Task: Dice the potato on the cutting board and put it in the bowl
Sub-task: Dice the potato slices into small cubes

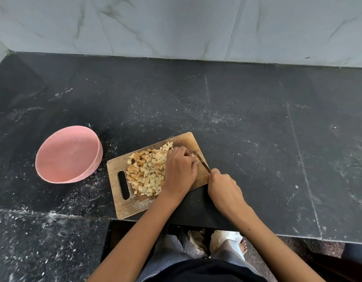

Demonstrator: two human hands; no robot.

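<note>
While I'm standing at this black stone counter (247, 123), my left hand (179, 169) is curled over the last bit of potato at the right side of the cutting board (133, 206), fingers bent down on it so you can barely see what's underneath. My right hand (224, 187) is gripping the knife (202, 162) by the handle, blade angled up and away from me, its tip right next to my left fingertips.

The diced potato (148, 171) is heaped across the middle of the board, pale cubes with a few browner bits on the left edge of the pile. The board is a small wooden one with a slot handle at its left end, sitting crooked near the counter's front edge. The pink bowl (69, 154) is to the left of the board, just beside its corner, not touching, nothing in it as far as I can see.

Counter is pretty dusty honestly, white specks and smudges all over, plus some pale seam lines running across it. Behind it there's a wall of light grey marble-look tiles (176, 25) with dark veins. The counter has a cut-out in front where I'm standing, and below it you can see speckled floor and my bare foot (243, 246).
</note>
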